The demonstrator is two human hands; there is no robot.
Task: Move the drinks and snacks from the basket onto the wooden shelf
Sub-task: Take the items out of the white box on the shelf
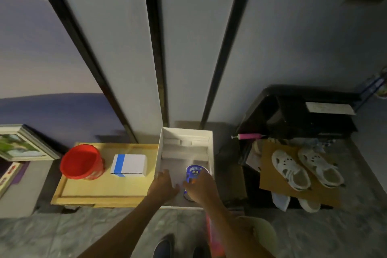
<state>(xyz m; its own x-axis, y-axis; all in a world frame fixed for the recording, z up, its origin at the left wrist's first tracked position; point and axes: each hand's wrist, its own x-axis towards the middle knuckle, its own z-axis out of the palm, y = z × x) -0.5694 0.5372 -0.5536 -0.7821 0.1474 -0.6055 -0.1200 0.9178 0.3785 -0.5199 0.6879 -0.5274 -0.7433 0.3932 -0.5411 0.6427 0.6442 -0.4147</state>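
A white open box [165, 142] serving as the basket stands on the floor against the wall. Inside it, near the front right, a blue-topped drink cup [195, 170] stands upright. My right hand [202, 187] is closed around that cup's near side. My left hand [164, 184] reaches into the box at its front left, fingers spread, holding nothing. Left of the box lies the low wooden shelf [100, 192]. On it stand a red tub [82, 162] and a white carton with a blue stripe [128, 165].
Framed pictures [18, 144] lean at the far left. A dark rack [297, 115] stands right of the box, with white sandals [305, 167] on cardboard [270, 178] in front of it. My shoes [164, 246] are on the tiled floor below.
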